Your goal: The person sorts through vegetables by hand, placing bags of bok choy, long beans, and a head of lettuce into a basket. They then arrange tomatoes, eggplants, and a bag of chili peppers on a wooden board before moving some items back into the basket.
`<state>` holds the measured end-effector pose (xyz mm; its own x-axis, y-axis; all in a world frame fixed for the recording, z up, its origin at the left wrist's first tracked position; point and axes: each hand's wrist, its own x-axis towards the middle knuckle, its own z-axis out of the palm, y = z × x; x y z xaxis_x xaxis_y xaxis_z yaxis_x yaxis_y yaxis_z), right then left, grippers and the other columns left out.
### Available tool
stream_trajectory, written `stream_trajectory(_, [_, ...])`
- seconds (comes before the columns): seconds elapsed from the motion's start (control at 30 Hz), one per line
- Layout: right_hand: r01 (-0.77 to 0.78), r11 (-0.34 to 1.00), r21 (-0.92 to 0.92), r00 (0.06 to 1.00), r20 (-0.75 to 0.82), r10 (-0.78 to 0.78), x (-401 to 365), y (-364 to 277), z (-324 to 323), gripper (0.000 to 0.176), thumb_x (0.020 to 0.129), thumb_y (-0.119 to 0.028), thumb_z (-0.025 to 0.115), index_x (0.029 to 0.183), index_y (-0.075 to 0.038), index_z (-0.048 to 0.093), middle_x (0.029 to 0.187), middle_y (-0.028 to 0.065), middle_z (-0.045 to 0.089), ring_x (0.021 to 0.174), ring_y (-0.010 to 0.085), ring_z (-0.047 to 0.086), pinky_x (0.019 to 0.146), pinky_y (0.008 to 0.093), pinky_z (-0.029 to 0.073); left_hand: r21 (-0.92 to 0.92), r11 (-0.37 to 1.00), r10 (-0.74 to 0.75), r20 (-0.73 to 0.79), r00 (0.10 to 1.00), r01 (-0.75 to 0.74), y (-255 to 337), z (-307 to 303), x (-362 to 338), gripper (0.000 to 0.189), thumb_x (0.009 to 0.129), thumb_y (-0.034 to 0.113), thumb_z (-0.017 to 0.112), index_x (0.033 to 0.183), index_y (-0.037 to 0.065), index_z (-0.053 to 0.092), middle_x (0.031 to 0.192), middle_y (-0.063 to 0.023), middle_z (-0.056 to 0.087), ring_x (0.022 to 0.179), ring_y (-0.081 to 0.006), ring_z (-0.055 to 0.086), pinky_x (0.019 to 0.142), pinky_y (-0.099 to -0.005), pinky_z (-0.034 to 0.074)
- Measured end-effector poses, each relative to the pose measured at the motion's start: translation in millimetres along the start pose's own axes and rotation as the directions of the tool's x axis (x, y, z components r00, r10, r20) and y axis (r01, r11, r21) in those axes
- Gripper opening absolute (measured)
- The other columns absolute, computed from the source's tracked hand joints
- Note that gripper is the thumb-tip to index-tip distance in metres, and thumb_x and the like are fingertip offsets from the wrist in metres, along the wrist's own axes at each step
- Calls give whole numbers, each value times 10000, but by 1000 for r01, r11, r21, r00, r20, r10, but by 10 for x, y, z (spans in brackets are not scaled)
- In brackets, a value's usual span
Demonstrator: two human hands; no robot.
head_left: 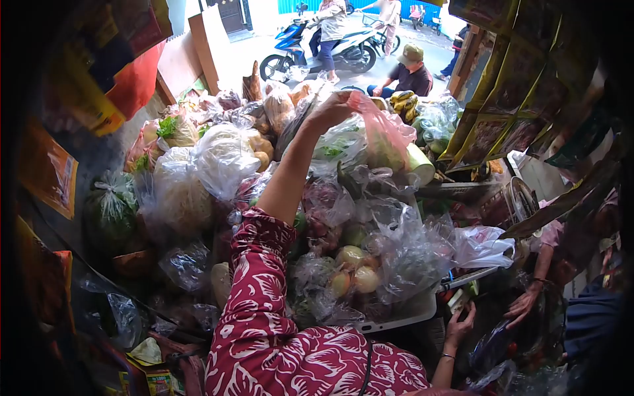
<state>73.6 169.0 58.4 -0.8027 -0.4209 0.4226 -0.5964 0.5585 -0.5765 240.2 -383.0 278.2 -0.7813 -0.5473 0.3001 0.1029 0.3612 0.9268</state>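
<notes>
My left hand (337, 109) reaches to the far side of the produce pile, closed on the upper edge of a thin pink plastic bag (378, 132). Something green shows through that bag, and a pale green gourd (420, 165) lies just to its right. At the lower right, my right hand (459, 325) holds a small pale green and white piece (457, 301) between its fingers. Clear bags of onions (356, 269) and other vegetables lie between my arms on a white tray (399, 320).
Another person's hand (524, 305) is near my right hand. Bagged noodles or sprouts (181, 198) are at left. Packets (522, 99) hang on both sides. Beyond the pile sits a person in a cap (411, 56), with a motorbike (284, 49) behind.
</notes>
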Motion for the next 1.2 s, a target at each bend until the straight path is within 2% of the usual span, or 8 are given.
stream_trajectory(0.37, [2,1000,11,1000,-15,-1,6,-4,2,406,749,-25,502,1151,31,475,1018,208,579,962,359,560,837,418,431,-126,988,75,-104,992,-87,175,-71,-59,301,914,246,508,1097,18,579,972,-83,639,862,-167,627,732,-318,536])
stream_trajectory(0.73, [15,1000,13,999,-29,-15,2,21,-20,397,740,-33,513,1131,27,484,990,206,577,932,364,557,819,427,427,212,977,52,-279,959,8,243,-122,-5,380,856,395,589,1047,70,638,906,-25,647,765,-97,586,629,-241,489])
stream_trajectory(0.9, [3,1000,15,1000,-16,-2,0,-21,-57,389,749,-34,512,1132,25,485,988,203,578,931,360,557,817,425,428,36,996,-63,-289,955,76,291,-200,-107,314,857,337,597,990,55,640,861,-38,644,763,-100,589,671,-253,496])
stream_trajectory(0.97, [0,1000,17,1000,-28,1,0,-5,-48,386,751,-29,511,1133,25,487,987,202,578,930,357,558,815,422,429,-221,975,-14,76,997,30,284,-227,-170,285,829,226,607,1009,4,623,873,-67,650,780,-120,597,700,-269,495])
stream_trajectory(1.03, [-20,1000,7,1000,6,20,5,-21,-70,389,749,-25,511,1134,23,488,1002,200,578,943,353,558,826,418,430,13,997,63,502,862,-80,261,-115,-96,291,749,165,642,960,-35,634,848,-82,656,751,-116,590,679,-260,476])
stream_trajectory(1.07, [-28,1000,1,1000,9,28,-1,-14,-75,391,748,-25,511,1135,23,489,1013,200,577,950,352,559,834,418,429,371,906,-50,569,821,-202,699,145,-286,267,741,196,663,918,-3,663,774,-75,657,675,-92,566,605,-265,445])
stream_trajectory(1.17, [24,1000,-7,1000,3,-24,-3,29,-18,386,749,5,530,1133,24,493,992,196,589,935,343,574,825,402,434,226,912,77,725,684,-342,442,858,-496,286,737,314,688,715,29,677,605,-74,613,536,-132,547,537,-333,404])
stream_trajectory(1.2, [20,1000,-14,1000,1,-20,-2,31,-13,390,744,8,532,1132,25,494,998,194,588,939,344,573,827,403,433,517,737,-105,724,682,-436,666,1021,-598,306,718,337,687,683,33,670,603,-122,602,525,-185,569,539,-366,411])
